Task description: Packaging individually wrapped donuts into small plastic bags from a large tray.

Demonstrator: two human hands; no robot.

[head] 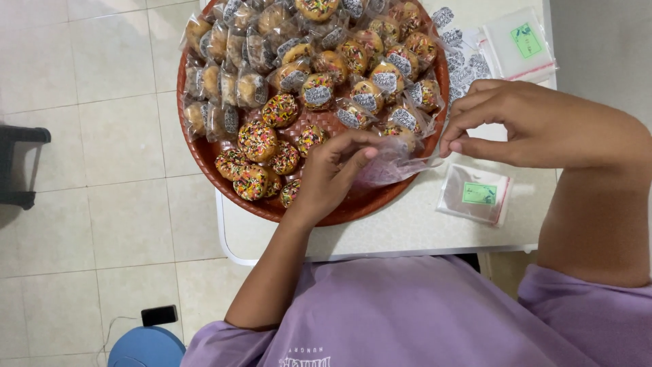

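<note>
A round brown woven tray on a white table holds many sprinkle-topped cookies. Several bare cookies lie at its near left; several bagged cookies fill the far part. My left hand and my right hand pinch opposite edges of one small clear plastic bag above the tray's near right rim. I cannot tell whether anything is inside the bag.
A stack of empty clear bags with a green label lies on the table right of the tray. More bags lie at the far right corner. On the tiled floor are a dark stool, a black phone and a blue round object.
</note>
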